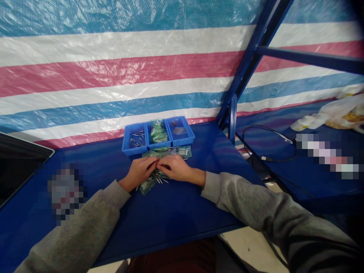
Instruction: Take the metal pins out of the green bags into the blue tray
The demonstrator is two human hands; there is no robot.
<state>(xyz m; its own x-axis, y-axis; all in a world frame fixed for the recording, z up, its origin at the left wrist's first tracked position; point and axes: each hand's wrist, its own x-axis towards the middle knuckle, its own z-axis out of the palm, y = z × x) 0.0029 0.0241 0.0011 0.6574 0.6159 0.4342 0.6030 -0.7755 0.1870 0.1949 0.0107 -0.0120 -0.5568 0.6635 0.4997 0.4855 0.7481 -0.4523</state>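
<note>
My left hand (140,170) and my right hand (178,168) meet over the blue table, fingertips almost touching. Both have their fingers pinched together; whatever lies between them is too small to make out. Under and around them lie thin metal rods (159,177) and greenish clear plastic bags (148,185), some partly hidden by the hands. Just beyond the hands stand three blue bins side by side. Loose metal rods lie in the left bin (125,144), green-tinted plastic bags fill the middle bin (159,145), and the right bin (183,141) holds a few small clear bags.
A striped plastic sheet (113,72) hangs behind the blue table (170,223). A blue metal frame (241,72) rises at the right. Beyond it, a black cable (244,140) and plastic bags (341,112) lie on another blue surface. A dark panel (19,163) stands at left.
</note>
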